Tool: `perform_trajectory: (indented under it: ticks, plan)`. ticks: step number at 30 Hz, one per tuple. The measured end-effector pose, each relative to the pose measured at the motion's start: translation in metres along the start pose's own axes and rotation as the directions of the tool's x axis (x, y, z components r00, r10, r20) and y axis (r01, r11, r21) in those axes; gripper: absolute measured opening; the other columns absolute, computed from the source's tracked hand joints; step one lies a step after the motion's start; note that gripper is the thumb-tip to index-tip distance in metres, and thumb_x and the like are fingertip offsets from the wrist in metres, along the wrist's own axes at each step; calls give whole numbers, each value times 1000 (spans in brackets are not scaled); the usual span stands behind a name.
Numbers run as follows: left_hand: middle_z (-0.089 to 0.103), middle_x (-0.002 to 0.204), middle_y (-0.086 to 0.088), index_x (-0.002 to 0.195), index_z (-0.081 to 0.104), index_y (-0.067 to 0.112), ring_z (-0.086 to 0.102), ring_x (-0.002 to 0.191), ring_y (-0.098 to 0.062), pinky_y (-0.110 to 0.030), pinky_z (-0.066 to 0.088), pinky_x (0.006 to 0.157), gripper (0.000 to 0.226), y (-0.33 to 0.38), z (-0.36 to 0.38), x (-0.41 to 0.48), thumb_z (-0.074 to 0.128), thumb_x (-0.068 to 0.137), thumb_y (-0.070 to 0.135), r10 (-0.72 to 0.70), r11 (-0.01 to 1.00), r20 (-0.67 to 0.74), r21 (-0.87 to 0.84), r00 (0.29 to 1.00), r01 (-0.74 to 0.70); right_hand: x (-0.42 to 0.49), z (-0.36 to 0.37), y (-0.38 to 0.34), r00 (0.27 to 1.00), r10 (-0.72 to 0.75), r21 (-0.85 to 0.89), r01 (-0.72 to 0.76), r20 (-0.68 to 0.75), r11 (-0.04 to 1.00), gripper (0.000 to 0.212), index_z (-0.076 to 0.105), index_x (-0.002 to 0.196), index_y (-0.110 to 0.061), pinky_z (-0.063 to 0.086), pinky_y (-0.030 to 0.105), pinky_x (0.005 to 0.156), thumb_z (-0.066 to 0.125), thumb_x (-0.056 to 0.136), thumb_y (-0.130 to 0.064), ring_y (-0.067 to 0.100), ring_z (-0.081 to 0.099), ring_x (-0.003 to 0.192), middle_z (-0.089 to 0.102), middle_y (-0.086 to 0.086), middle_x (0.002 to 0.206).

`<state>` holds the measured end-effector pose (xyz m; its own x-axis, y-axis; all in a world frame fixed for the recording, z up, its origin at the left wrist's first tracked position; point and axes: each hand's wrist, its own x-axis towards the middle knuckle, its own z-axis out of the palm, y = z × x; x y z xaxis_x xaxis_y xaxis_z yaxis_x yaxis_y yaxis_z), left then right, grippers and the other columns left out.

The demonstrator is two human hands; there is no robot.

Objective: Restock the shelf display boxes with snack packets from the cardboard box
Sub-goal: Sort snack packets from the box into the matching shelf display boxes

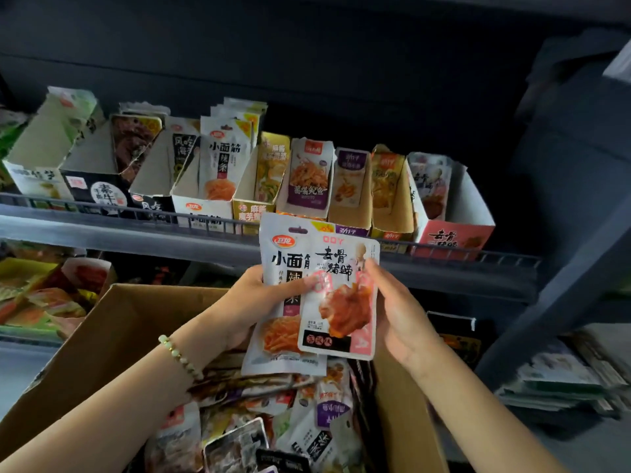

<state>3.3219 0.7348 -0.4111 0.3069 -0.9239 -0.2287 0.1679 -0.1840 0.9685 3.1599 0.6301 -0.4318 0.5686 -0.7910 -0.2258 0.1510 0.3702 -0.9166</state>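
Dim aisle, grey metal shelf [102, 230] lined with open display boxes [201, 206], cardboard box [112, 336] full of loose snacks just below. Left hand [259, 302] grips a white latiao packet [276, 254]. Right hand [399, 312] pinches the pink pig-trotter packet [341, 302] overlapping it, both held up over the box.
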Motion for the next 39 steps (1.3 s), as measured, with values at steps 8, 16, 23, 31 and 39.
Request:
perform_trajectory:
  ticks: [8,16,23,31,39]
  plan:
    - [76,94,-8,103,66,14,74,83,-26,-40,59,71,23,47,59,42,70,81,18,70,995,63,59,996,-74,2,-61,-90,976,-175,-220,200,129,955,38,63,116,-18,54,36,89,63,78,-25,20,69,99,72,6,110]
    - [74,94,-16,103,63,7,72,82,-32,-44,58,74,23,88,86,82,68,85,20,73,992,-3,104,997,-72,29,-107,-166,918,-355,-559,391,179,731,53,54,123,-26,57,25,74,72,79,-3,16,70,95,73,6,103]
    - [73,85,-14,99,60,9,71,76,-29,-40,56,66,28,111,65,108,71,82,28,145,980,-197,164,970,-113,82,-153,-212,779,-625,-578,491,-44,652,47,51,120,-22,56,18,60,67,83,5,11,66,89,66,2,101]
    - [72,85,-18,100,58,7,70,81,-35,-49,54,81,35,105,63,120,72,80,31,94,979,-220,196,971,-50,162,-149,-193,849,-495,-793,425,183,437,52,51,111,-20,57,24,69,68,76,15,15,61,92,60,1,101]
    - [74,85,-19,106,61,6,71,79,-37,-50,55,80,42,95,52,114,72,71,28,66,986,-171,163,983,-38,179,-149,-187,838,-432,-940,262,334,-219,73,43,128,-16,39,30,86,84,68,-23,22,50,112,51,3,126]
